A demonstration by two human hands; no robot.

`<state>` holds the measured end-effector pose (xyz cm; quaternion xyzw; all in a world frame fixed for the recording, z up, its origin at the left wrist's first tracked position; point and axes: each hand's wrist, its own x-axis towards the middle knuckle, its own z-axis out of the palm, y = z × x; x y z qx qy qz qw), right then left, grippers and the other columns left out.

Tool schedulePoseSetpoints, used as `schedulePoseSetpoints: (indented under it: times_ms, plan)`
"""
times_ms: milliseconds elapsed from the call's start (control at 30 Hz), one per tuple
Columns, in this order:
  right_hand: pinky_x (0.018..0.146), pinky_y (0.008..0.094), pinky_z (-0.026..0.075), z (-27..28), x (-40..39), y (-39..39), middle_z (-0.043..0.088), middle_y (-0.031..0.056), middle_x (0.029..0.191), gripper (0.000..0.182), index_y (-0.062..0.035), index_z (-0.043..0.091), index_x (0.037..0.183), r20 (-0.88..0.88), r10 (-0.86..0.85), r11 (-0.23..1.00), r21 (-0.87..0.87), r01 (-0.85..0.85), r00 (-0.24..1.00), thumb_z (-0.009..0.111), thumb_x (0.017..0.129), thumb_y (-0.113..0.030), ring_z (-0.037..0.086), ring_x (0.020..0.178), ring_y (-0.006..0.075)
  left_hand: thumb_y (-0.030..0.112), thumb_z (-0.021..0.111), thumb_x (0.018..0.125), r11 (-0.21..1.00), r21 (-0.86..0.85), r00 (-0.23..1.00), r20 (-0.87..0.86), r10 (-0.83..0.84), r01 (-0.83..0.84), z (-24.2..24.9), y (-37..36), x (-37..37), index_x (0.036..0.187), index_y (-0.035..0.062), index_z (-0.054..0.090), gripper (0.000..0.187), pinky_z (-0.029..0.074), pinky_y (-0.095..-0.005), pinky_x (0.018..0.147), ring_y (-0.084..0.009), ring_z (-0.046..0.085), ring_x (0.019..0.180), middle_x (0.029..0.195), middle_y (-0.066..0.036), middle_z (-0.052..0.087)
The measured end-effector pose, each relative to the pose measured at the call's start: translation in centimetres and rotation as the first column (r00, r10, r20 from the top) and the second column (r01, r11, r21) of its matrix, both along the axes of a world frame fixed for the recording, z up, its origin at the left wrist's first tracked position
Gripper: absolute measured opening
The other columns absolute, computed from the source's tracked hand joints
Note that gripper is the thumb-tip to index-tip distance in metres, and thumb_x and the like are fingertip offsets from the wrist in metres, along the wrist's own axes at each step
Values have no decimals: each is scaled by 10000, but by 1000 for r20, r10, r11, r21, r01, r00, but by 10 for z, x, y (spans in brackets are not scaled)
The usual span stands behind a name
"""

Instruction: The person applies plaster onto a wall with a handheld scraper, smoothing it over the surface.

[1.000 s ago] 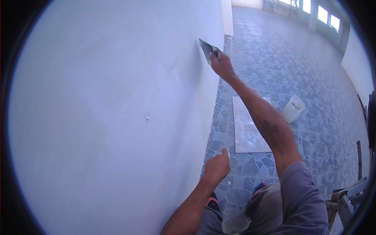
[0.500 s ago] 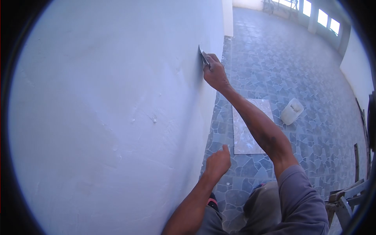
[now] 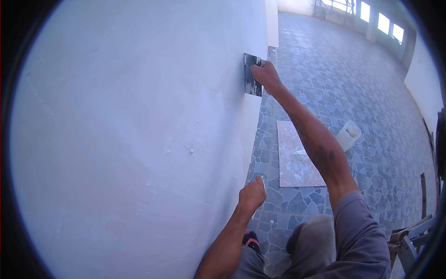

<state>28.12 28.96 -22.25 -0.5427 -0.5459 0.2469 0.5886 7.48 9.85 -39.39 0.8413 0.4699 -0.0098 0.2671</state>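
Note:
My right hand is stretched forward, gripping a putty knife whose wide dark blade is smeared with white. The blade's flat face shows, close to the right part of the white wall. Lower down, my left hand is closed beside the wall, above my foot. A thin pale edge pokes out by its thumb, but I cannot tell what it belongs to. On the wall surface are small bumps and faint smears.
On the stone-patterned floor lies a pale square board with whitish smears, partly behind my right arm. Just beyond it is a translucent plastic container. A wooden frame stands at the lower right.
The putty knife has turned from nearly edge-on to showing its broad face, and my right hand has shifted slightly right. My left hand has moved a little down and left.

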Motion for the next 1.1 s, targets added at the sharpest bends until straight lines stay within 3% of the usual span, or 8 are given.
schedulePoseSetpoints:
  times_ms: [233,333,433,567,667,767,867,1100]
  plan:
    - [651,322,465,6,-18,-22,622,77,750,322,105,639,950,116,-154,981,137,138,981,565,870,-197,559,685,130,53,464,847,1000,15,1000,31,6,-7,-4,5,7,1120,-71,479,300,531,-516,783,-437,665,881,911,-288,666]
    - [662,310,467,8,-14,-48,627,73,761,330,100,641,955,172,-26,977,211,-11,985,580,903,-220,558,695,119,55,461,849,1000,12,999,37,-5,4,-3,4,9,1138,-74,479,317,532,-516,781,-435,666,881,915,-286,666]
    - [661,296,463,15,-2,-56,632,68,784,329,103,638,970,40,-10,997,74,7,999,585,912,-216,555,701,113,57,460,851,1000,11,999,37,-5,4,-6,4,8,1147,-74,482,325,531,-514,783,-433,666,884,923,-286,666]
    - [663,304,463,-9,10,-5,645,78,826,336,110,628,1008,-57,-130,987,88,135,990,585,911,-209,566,714,124,60,458,853,1000,-4,999,30,12,-12,0,4,2,1152,-76,481,329,526,-515,799,-434,661,904,936,-287,664]
    - [688,320,469,-11,5,10,650,92,848,344,102,620,1066,-3,-172,978,122,171,985,568,917,-204,577,750,138,60,455,853,1000,-20,999,26,23,-22,0,6,-1,1144,-73,481,321,520,-519,811,-435,657,920,945,-292,662]
    - [823,339,475,-7,-1,16,660,170,967,391,39,557,1242,30,-140,989,46,139,990,487,925,-178,622,902,221,57,452,853,999,-25,999,29,30,-29,-2,7,-1,1123,-66,482,297,518,-521,814,-438,655,926,948,-297,659]
    - [763,319,475,-10,-15,11,658,110,864,375,32,581,1215,19,-206,966,166,200,978,543,918,-194,596,812,165,51,453,851,999,-8,999,35,33,-32,-3,8,1,1103,-61,483,277,520,-520,811,-443,654,923,944,-300,659]
    - [887,328,468,-18,-43,-17,599,176,1158,392,12,541,1281,230,-228,888,448,106,946,494,895,-41,606,1034,260,58,452,860,1000,15,999,38,20,-20,1,7,5,1099,-63,488,271,524,-518,808,-442,658,910,928,-296,662]
